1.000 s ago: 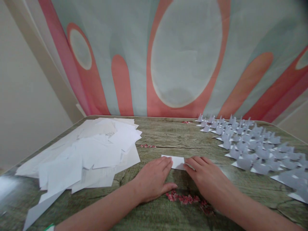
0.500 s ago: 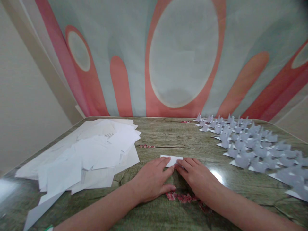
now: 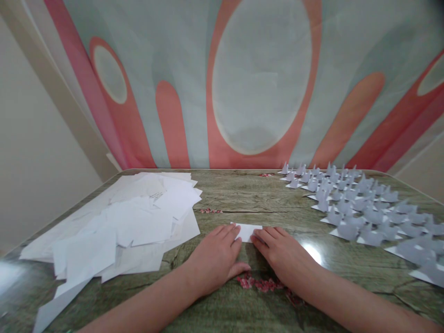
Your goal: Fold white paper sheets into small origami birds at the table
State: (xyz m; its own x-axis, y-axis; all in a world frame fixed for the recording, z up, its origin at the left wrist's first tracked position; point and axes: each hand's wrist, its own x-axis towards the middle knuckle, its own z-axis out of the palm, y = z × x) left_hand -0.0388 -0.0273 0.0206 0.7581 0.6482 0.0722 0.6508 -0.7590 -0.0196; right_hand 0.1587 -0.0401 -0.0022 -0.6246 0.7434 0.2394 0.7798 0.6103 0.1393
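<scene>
A small folded piece of white paper (image 3: 246,232) lies on the table in front of me, between my two hands. Flat over its left end rests my left hand (image 3: 215,259), open, with the thumb stretched out away from the fingers. At the right end, my right hand (image 3: 280,253) is closed on the paper's edge, its thumb and index finger drawn together there. Both ends of the paper are partly hidden under fingers, so the exact folds cannot be made out.
To the left spreads a loose pile of white paper sheets (image 3: 145,222). Rows of small folded paper figures (image 3: 347,203) with upright points stand on the right. The wood-patterned table (image 3: 249,194) meets a patterned curtain or cloth (image 3: 194,55) behind its far edge.
The fingers of my left hand have drawn back a little to the left, so more of the folded paper shows. My right hand stays at the same end.
</scene>
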